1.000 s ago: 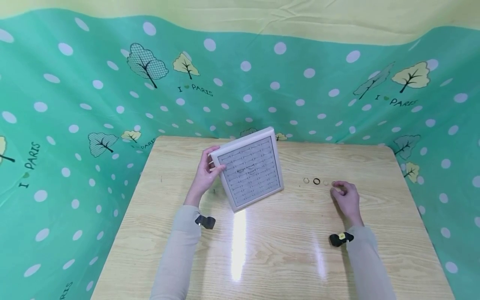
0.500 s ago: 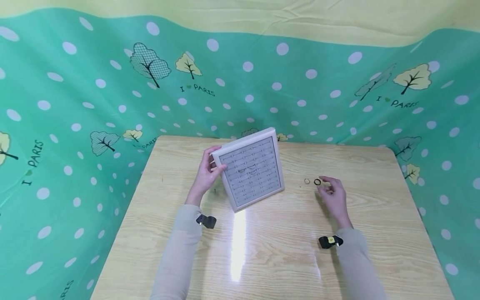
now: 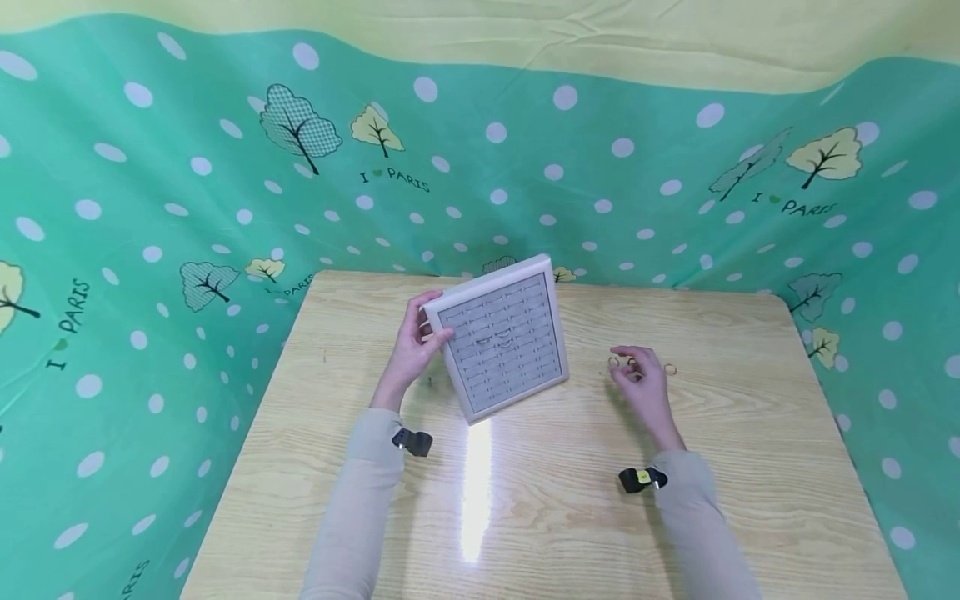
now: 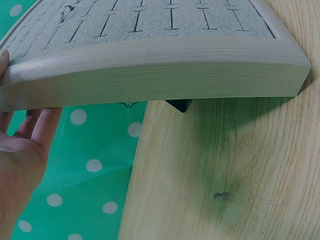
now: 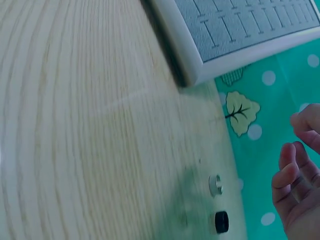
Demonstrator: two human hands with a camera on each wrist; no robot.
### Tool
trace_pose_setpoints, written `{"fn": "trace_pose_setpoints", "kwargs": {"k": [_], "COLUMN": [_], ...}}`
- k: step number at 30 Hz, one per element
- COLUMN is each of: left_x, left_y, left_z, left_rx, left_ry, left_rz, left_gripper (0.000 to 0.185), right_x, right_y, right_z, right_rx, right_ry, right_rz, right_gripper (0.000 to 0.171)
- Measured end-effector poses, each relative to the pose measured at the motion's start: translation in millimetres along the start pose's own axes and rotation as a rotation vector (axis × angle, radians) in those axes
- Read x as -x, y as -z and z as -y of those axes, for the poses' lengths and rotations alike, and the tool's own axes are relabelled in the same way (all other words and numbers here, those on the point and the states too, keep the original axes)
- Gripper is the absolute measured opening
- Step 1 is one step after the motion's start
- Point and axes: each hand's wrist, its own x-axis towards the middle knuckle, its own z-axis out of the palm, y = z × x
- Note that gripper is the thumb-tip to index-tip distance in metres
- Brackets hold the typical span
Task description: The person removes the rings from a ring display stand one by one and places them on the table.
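Leftward drift of the right hand is seen in the head view: a second ago it lay beside the rightmost ring, which is now uncovered, and now it is curled loosely over the pale ring. The tray is held tilted by the left hand, as before.

Left wrist: fingers are placed behind the tray's edge.

Right wrist: pale ring and black ring are left lying on the table, just beside bent, empty fingers.
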Motion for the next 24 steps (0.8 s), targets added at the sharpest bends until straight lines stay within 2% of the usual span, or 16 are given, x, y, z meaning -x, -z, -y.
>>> {"fn": "trace_pose_setpoints", "kwargs": {"k": [4, 12, 20, 24], "left_x": [-0.1, -0.8, 0.2, 0.5], "left_y": [0.3, -0.4, 0.0, 0.3], "left_z": [-0.7, -0.8, -0.4, 0.4], "left_rx": [-0.003, 0.013, -0.013, -0.017], "left_ry": [0.01, 0.007, 0.013, 0.006], "left_rz": [0.002, 0.008, 0.008, 0.011], "left_gripper": [0.059, 0.061, 0.059, 0.058], "right_x": [3, 0, -4, -7], "right_y": [-2, -11, -18, -25], "right_z": [30, 43, 59, 53], "right_rx": [-0.029, -0.032, -0.03, -0.018], "right_ry": [0.033, 0.029, 0.088, 0.126], "right_rz": [0.035, 0.047, 0.055, 0.082], "right_gripper": [0.027, 0.027, 0.025, 0.025]}}
